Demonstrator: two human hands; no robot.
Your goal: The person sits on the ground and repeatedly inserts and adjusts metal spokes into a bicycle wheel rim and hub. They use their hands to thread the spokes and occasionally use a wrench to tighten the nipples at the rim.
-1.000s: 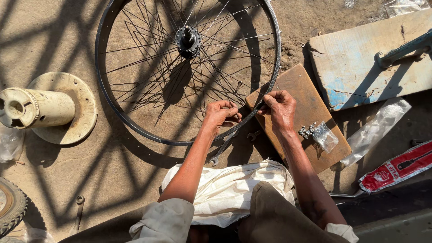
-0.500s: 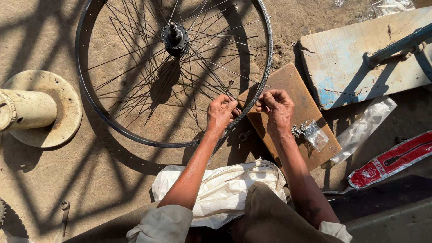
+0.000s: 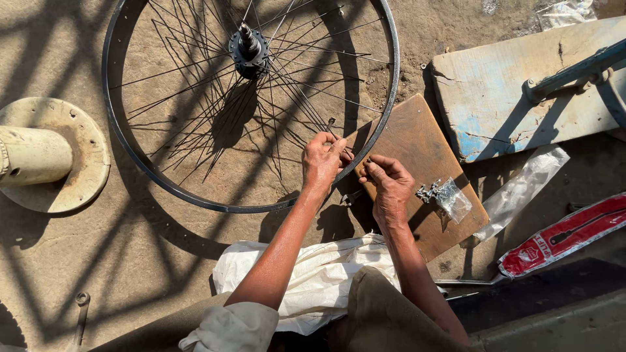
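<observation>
Bicycle wheel (image 3: 195, 195) is laid flat on the sandy ground, hub (image 3: 248, 47) uppermost, its rim overlapping a wooden board (image 3: 424, 150). To its left, a pale flanged post (image 3: 45, 153) is seen on its side. At the rim's near right edge, the left hand (image 3: 321, 163) is closed, fingertips pinched on a spoke end. Just beside it, the right hand (image 3: 390, 186) is curled, thumb and forefinger pressed together; what they grip cannot be told. Further right, a small clear bag of metal parts (image 3: 447, 195) rests on the board, then a red packet (image 3: 561, 238).
</observation>
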